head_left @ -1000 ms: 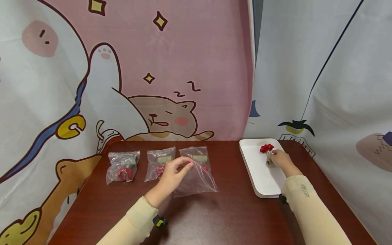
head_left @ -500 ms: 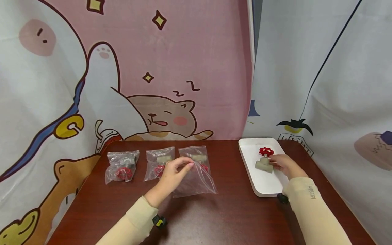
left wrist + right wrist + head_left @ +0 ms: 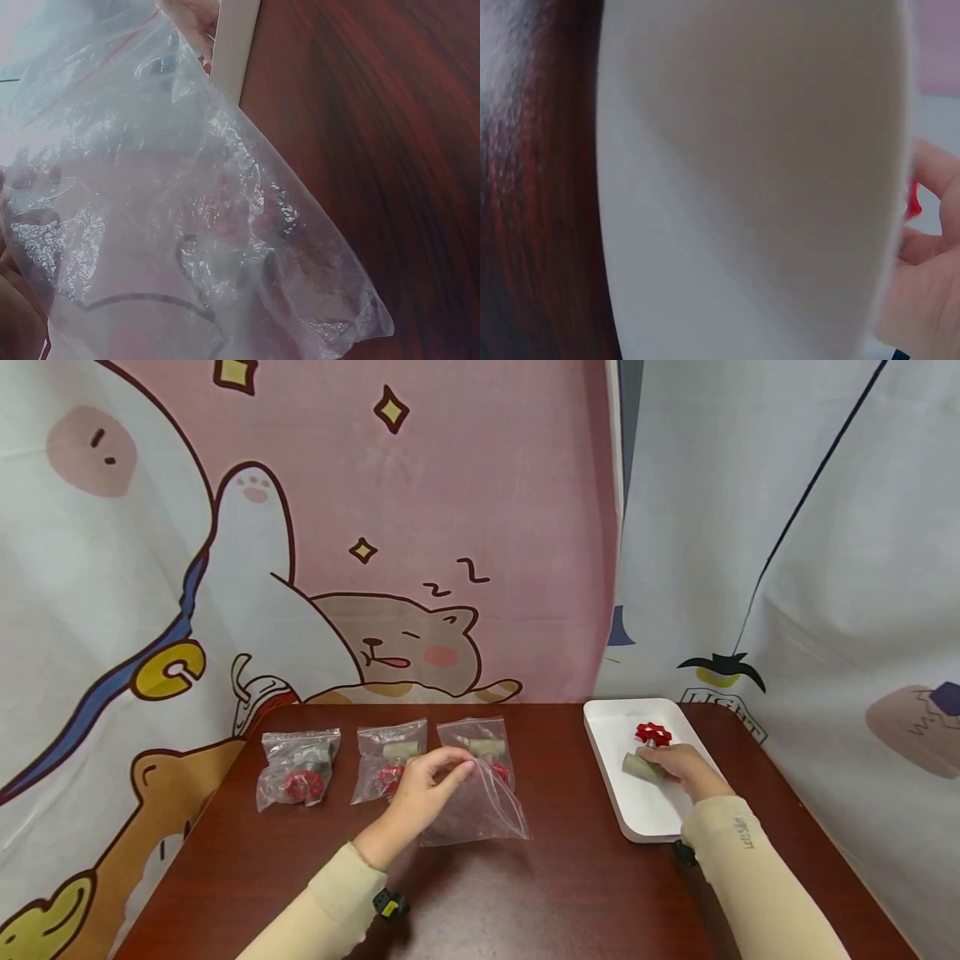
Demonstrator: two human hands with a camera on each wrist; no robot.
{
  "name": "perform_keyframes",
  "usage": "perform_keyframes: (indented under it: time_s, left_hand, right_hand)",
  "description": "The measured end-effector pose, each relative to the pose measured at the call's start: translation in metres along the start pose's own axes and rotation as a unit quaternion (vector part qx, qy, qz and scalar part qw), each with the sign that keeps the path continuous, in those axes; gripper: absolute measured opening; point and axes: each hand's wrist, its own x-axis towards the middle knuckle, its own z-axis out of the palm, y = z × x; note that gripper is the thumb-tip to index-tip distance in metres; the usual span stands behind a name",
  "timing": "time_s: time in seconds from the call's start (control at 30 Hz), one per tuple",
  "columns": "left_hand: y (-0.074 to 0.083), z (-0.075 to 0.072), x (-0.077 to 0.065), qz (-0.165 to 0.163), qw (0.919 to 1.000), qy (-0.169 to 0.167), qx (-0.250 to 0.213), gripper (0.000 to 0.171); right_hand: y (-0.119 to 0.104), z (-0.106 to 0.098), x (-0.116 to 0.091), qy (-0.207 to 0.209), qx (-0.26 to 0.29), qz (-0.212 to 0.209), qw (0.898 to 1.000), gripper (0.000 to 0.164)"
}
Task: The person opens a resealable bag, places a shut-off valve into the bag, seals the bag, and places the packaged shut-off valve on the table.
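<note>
My left hand [image 3: 416,797] pinches the upper edge of a clear zip-lock bag [image 3: 476,818] between thumb and fingers. In the left wrist view the crinkled plastic bag [image 3: 150,225] fills most of the picture. Over at the right, my right hand [image 3: 693,770] grips a grey-beige gate valve [image 3: 640,767] with a red handwheel [image 3: 653,734], inside a white tray [image 3: 637,828]. The fingers hide the valve's neck. In the right wrist view the tray's wall [image 3: 742,187] covers most of the scene; part of the hand [image 3: 926,277] and a bit of red show beyond it.
Three clear bags, each with a red-wheeled valve, lie along the back: a left one [image 3: 298,768], a middle one [image 3: 378,764] and a right one [image 3: 474,732], partly behind my left hand. The brown table [image 3: 555,893] ends at a printed curtain [image 3: 517,527].
The valve in my right hand has turned within the tray, so its body now lies crosswise with the red wheel at the back. My left hand and the bag have hardly moved.
</note>
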Motion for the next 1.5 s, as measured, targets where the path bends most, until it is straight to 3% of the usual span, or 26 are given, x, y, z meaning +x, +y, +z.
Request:
perform_keyframes:
  time_s: [0.2,0.47,0.53,0.7,0.87,1.03,1.2,1.3,1.5]
  left_hand:
    - [0.001,-0.001,-0.001,-0.003,1.0000,0.000,-0.006,0.010]
    - [0.001,-0.002,-0.002,-0.005,1.0000,0.007,-0.003,0.010]
    - [0.001,-0.002,-0.002,-0.005,1.0000,0.007,-0.003,0.010]
    - [0.004,-0.003,-0.001,-0.013,0.9999,0.006,-0.001,0.010]
    - [0.005,-0.004,-0.001,-0.022,0.9997,0.007,0.000,0.011]
    - [0.003,-0.004,0.000,-0.023,0.9997,0.009,-0.005,0.011]
    - [0.002,-0.003,0.001,-0.019,0.9997,0.010,-0.009,0.012]
    - [0.002,-0.002,0.001,-0.018,0.9997,0.008,-0.014,0.012]
    - [0.003,-0.001,0.001,-0.017,0.9998,0.008,-0.011,0.011]
  right_hand:
    - [-0.003,0.005,-0.002,-0.015,-0.018,-0.003,1.000,0.067]
    - [-0.010,0.008,-0.016,-0.028,-0.021,-0.040,0.999,0.035]
    - [-0.012,0.008,-0.020,-0.027,-0.010,-0.047,0.998,0.037]
    - [-0.015,0.006,-0.028,-0.025,0.033,-0.059,0.997,0.070]
    - [-0.020,0.006,-0.039,-0.016,0.092,-0.085,0.992,0.079]
    - [-0.025,0.009,-0.052,-0.011,0.139,-0.104,0.985,0.076]
    - [-0.029,0.014,-0.065,-0.014,0.202,-0.142,0.969,0.053]
    - [-0.030,0.019,-0.072,-0.011,0.222,-0.157,0.962,0.048]
    - [-0.035,0.030,-0.083,0.044,0.195,-0.163,0.966,0.051]
